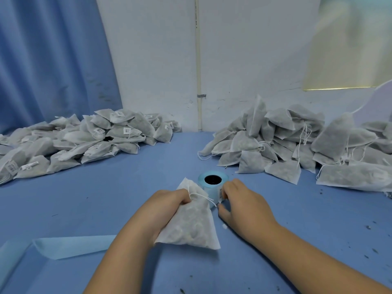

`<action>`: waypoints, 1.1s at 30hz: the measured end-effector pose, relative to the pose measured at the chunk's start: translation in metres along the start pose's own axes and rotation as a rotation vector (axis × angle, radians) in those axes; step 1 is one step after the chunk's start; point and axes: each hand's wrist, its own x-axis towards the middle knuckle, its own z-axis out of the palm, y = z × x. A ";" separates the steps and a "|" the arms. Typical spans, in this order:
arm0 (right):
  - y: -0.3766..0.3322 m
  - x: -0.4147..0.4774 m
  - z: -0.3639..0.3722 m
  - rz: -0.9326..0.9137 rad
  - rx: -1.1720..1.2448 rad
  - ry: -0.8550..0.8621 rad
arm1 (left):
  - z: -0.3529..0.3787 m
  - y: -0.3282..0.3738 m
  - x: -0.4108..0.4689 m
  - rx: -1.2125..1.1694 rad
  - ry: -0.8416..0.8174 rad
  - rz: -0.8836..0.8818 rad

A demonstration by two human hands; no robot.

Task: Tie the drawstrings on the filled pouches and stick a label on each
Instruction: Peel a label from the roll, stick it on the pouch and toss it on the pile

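In the head view, a blue bench (pixel 297 219) fills the foreground, and both bare forearms reach in from the bottom edge.

The left hand (pixel 167 206) grips a filled white pouch (pixel 191 225) just below its gathered neck, fingers (pixel 180 197) curled round the fabric. The pouch lies on the bench in the middle of the frame with its wide bottom toward the person and its neck pointing away. Its white drawstring (pixel 201 197) trails from the neck toward the right.

The right hand (pixel 244 202) sits just right of the pouch, against the side of a pale blue label roll (pixel 213 183) that stands on end just behind the pouch's neck. The thumb and curled fingertips pinch a small white label (pixel 220 194) with dark print at the roll's near side. Whether the label is free of the roll cannot be told.

At far left a low heap of labelled pouches (pixel 84 141) spreads along the bench, several showing barcode stickers. At far right a taller heap of unlabelled pouches (pixel 286 145) is stacked with loose strings hanging out. Both heaps are well apart from the hands.

A strip of light blue backing paper (pixel 70 245) lies flat at lower left. Dark crumbs speckle the bench at lower right. Behind stands a white wall (pixel 148 60) with a thin vertical pipe (pixel 198 71), and a blue curtain (pixel 53 60) hangs at left.
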 end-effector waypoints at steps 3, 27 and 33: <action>0.002 -0.003 0.000 0.026 0.077 0.020 | 0.001 0.000 0.000 0.021 0.009 0.006; 0.003 -0.050 -0.087 0.153 1.569 -0.178 | 0.033 0.004 -0.026 0.269 0.127 0.390; -0.003 -0.056 -0.082 0.150 1.769 -0.253 | 0.061 0.008 -0.050 0.151 -0.263 0.360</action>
